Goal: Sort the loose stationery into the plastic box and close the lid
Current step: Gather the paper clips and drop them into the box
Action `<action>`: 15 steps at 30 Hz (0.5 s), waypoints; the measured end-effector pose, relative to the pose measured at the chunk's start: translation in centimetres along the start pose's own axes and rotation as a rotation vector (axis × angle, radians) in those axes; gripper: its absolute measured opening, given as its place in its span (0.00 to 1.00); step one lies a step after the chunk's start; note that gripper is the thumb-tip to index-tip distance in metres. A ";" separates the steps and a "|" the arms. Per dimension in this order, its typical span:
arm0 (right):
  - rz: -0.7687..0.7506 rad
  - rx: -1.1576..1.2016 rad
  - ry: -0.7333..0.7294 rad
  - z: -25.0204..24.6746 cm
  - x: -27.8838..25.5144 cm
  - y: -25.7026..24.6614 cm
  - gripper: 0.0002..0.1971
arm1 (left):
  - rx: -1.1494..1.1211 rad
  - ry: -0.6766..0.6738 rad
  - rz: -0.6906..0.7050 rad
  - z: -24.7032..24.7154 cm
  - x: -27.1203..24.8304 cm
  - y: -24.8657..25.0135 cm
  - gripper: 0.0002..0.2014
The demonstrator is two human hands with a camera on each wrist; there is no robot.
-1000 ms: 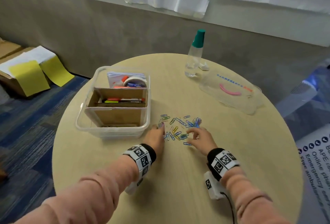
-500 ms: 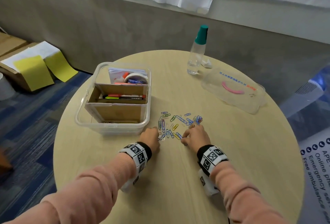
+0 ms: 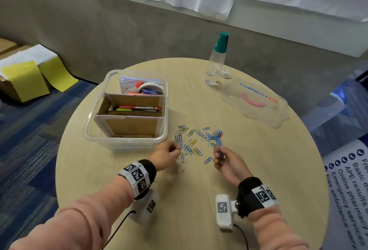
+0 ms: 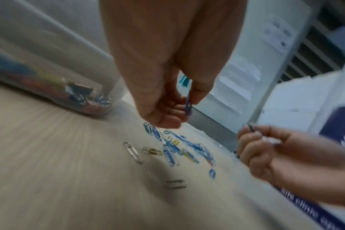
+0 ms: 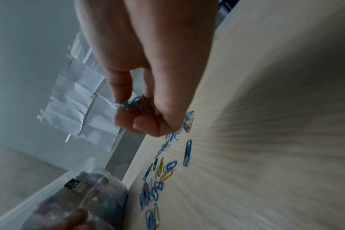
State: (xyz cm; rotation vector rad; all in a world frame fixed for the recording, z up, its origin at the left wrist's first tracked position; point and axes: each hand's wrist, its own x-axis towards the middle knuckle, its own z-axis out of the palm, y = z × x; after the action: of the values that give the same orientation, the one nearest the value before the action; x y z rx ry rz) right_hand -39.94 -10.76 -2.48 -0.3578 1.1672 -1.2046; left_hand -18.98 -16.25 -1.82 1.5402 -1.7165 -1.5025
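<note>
Coloured paper clips point(image 3: 194, 142) lie scattered on the round wooden table point(image 3: 258, 170), just right of the clear plastic box point(image 3: 127, 142). The box holds cardboard dividers, pens, tape and glue. My left hand point(image 3: 175, 151) hovers at the pile's near left and pinches a blue clip point(image 4: 188, 105) between thumb and fingers. My right hand point(image 3: 219, 155), raised at the pile's near right, grips a small bunch of blue clips point(image 5: 131, 103). More clips point(image 5: 159, 171) stay on the table below it. The box's clear lid point(image 3: 254, 102) with a pink handle lies upside down at the far right.
A clear bottle with a teal cap point(image 3: 216, 60) stands at the table's far edge beside a crumpled white scrap. One silver clip point(image 3: 180, 171) lies apart, nearer me. Cardboard boxes with yellow paper point(image 3: 29, 74) sit on the blue carpet at left.
Both hands have lifted off the table from flat over the pile. The right now holds a bunch of blue clips and the left pinches one clip. The head view has moved closer.
</note>
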 end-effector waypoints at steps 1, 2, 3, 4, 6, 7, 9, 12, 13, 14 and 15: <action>0.032 0.040 -0.005 0.0 0.0 0.1 0.12 | -0.201 -0.046 -0.032 0.0 -0.3 0.4 0.09; 0.060 0.060 -0.005 0.1 0.1 0.2 0.12 | -0.386 -0.084 -0.073 0.0 -0.4 0.7 0.10; 0.081 0.067 -0.001 0.2 0.3 0.3 0.12 | -0.537 -0.106 -0.119 -0.1 -0.5 0.9 0.11; 0.094 0.060 0.005 0.2 0.4 0.5 0.12 | -0.622 -0.113 -0.155 -0.2 -0.6 1.0 0.11; 0.110 0.037 0.011 0.4 0.7 0.7 0.12 | -0.589 -0.100 -0.192 -0.2 -0.5 1.0 0.11; 0.108 0.017 0.014 0.5 0.9 0.7 0.13 | -0.439 -0.076 -0.179 0.0 -0.3 0.8 0.11; 0.099 -0.027 0.050 0.8 1.3 0.6 0.14 | -0.016 -0.015 -0.109 0.3 0.2 0.1 0.08; 0.022 -0.301 0.140 1.1 2.0 0.2 0.14 | 0.336 0.041 -0.077 0.8 0.9 -1.0 0.05; -0.029 -0.514 0.151 1.1 2.3 0.0 0.14 | 0.440 0.045 -0.058 0.9 1.1 -1.3 0.07; -0.080 -0.770 0.137 1.0 2.5 -0.2 0.13 | 0.542 0.046 -0.030 0.9 1.2 -1.4 0.09; -0.131 -1.024 0.105 0.9 2.7 -0.2 0.11 | 0.615 0.048 0.003 1.0 1.4 -1.7 0.10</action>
State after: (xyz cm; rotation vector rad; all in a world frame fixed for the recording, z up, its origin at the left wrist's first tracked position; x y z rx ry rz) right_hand -39.56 -13.48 -3.32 -1.1539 1.8192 -0.6437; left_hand -19.46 -16.79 -4.09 1.8260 -2.2810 -0.9587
